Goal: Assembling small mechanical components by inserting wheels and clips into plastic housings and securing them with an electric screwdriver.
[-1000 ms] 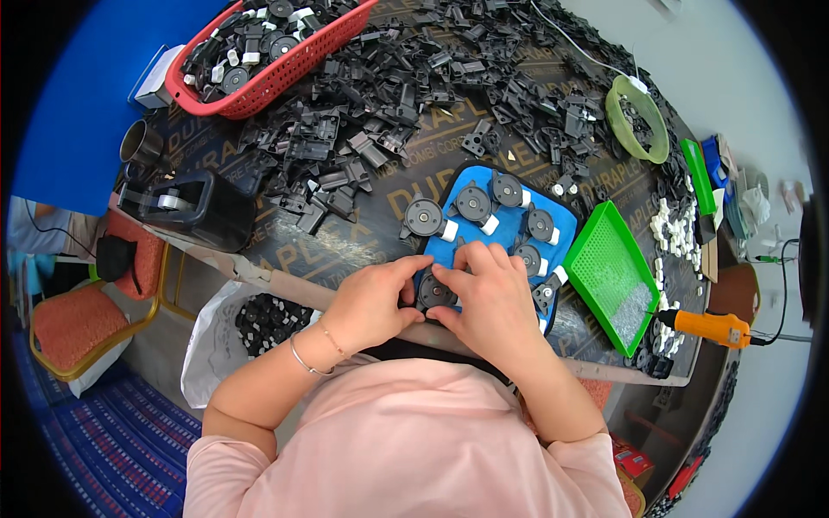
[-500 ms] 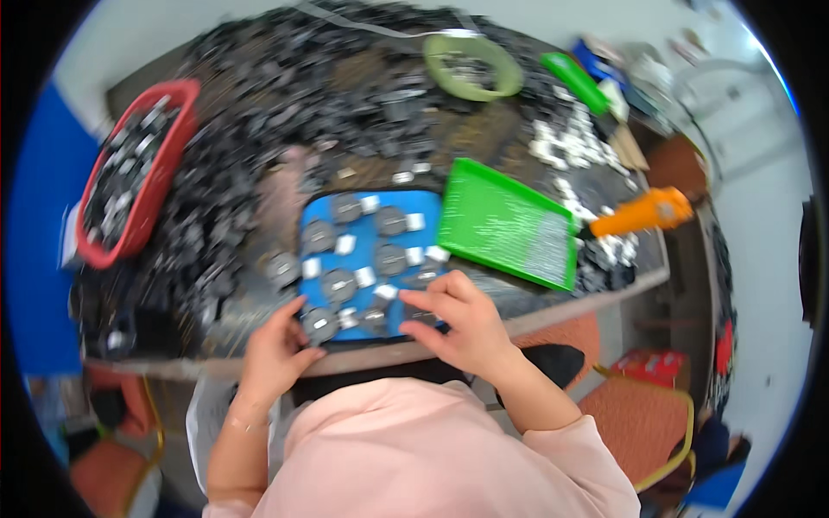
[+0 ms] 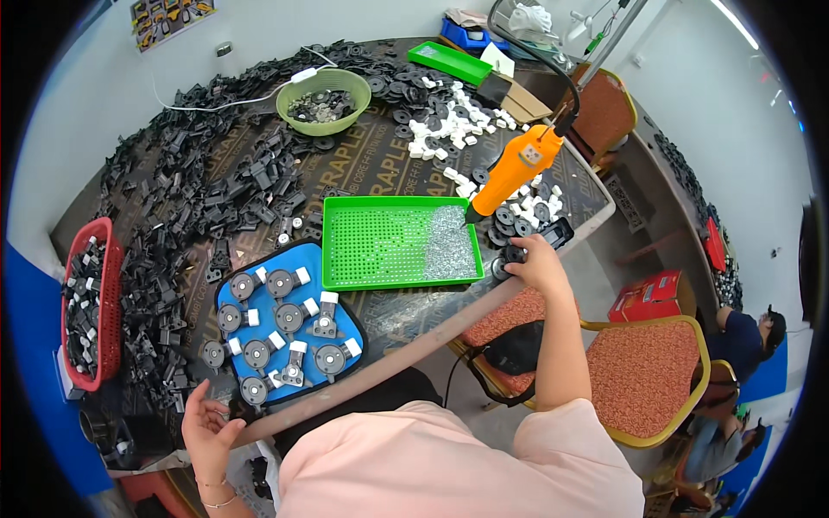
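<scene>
At the table's front edge, left of the blue mat [image 3: 345, 326], my left hand [image 3: 210, 425] is empty, its thumb and fingers apart. On the mat stand several small assemblies [image 3: 290, 317], each a grey round part with a white block. To the right, my right hand [image 3: 540, 266] has its fingertips closed on a black disc [image 3: 515, 254] at a pile of black discs [image 3: 509, 226]. The fingers partly cover that disc. Just above the pile hangs an orange power screwdriver [image 3: 516, 170], tip down. Beside it lies a green perforated tray [image 3: 371, 201] with small silvery screws gathered at its right side.
A red basket [image 3: 109, 302] of black and white parts stands at the far left. Black plastic parts [image 3: 250, 186] cover much of the table. A pale green bowl [image 3: 363, 102] and white blocks [image 3: 445, 121] lie farther back. Orange chairs [image 3: 643, 380] stand at the right.
The view has swung right, so the mat and tray appear farther left. My right hand has left the mat for the black discs. My left hand has moved off the mat's near corner.
</scene>
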Action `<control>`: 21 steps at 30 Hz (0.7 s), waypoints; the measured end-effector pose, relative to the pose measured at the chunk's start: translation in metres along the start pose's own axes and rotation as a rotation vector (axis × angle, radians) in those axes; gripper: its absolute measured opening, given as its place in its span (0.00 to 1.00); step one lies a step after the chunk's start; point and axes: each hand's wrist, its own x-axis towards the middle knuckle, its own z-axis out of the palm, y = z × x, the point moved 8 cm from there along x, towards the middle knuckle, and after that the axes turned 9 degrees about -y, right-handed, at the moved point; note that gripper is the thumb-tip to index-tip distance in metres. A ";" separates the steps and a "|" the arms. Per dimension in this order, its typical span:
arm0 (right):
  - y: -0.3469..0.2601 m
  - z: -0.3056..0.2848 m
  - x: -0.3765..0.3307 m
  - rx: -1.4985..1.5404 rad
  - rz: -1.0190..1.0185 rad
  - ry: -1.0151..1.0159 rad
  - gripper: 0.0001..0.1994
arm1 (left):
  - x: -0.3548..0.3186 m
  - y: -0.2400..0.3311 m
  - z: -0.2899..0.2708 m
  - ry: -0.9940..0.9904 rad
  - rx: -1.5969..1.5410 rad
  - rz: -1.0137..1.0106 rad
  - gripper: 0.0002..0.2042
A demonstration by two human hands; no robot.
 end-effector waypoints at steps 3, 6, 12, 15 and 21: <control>-0.007 0.008 0.009 0.048 -0.022 -0.054 0.26 | -0.008 0.003 -0.006 0.073 -0.035 -0.012 0.35; -0.012 -0.006 0.008 -0.014 -0.186 0.175 0.24 | -0.008 0.021 -0.003 0.108 0.004 -0.003 0.30; -0.093 -0.006 -0.064 0.386 -0.397 -0.043 0.22 | -0.006 0.061 0.027 -0.016 0.122 0.122 0.28; -0.231 0.042 -0.132 0.342 -0.984 -0.325 0.26 | -0.023 0.053 0.080 -0.335 -0.417 0.058 0.24; -0.302 0.094 -0.189 0.137 -1.169 -0.366 0.29 | -0.025 0.024 0.125 -0.364 -0.554 -0.106 0.08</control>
